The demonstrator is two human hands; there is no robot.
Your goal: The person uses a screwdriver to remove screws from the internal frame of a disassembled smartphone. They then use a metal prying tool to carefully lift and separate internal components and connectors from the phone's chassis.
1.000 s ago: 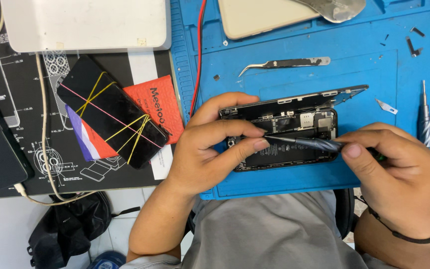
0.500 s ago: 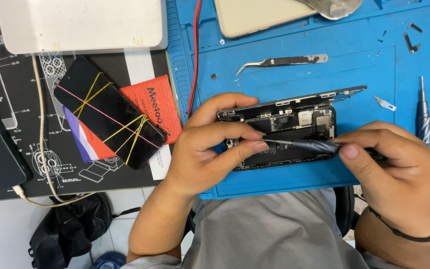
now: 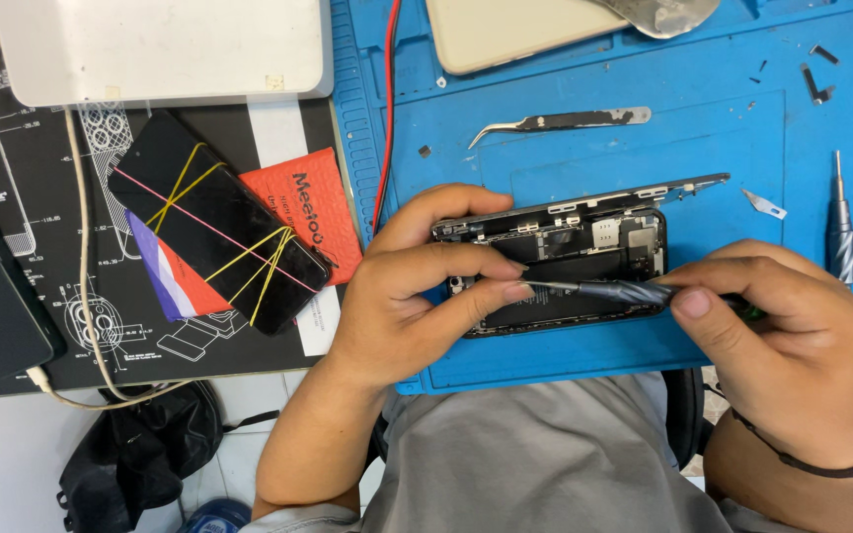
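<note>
Opened phone (image 3: 584, 259) flat on blue mat (image 3: 565, 148), long axis left-right, just ahead of torso. Screen panel (image 3: 594, 197) raised along far edge.

Left hand (image 3: 417, 286) at phone's left end, fingers curled over frame, gripping it. Right hand (image 3: 792, 336) off right end, closed on screwdriver (image 3: 624, 291); shaft parallel to phone's long axis, tip pointing left, over phone interior beside left fingertips (image 3: 515, 292). Exact tip contact not discernible.

Phone interior: boards and dark battery exposed.

On mat beyond phone: tweezers (image 3: 565, 122). Spare driver (image 3: 841, 222) far right. Banded phone (image 3: 219, 237) on bench, left, well apart.
</note>
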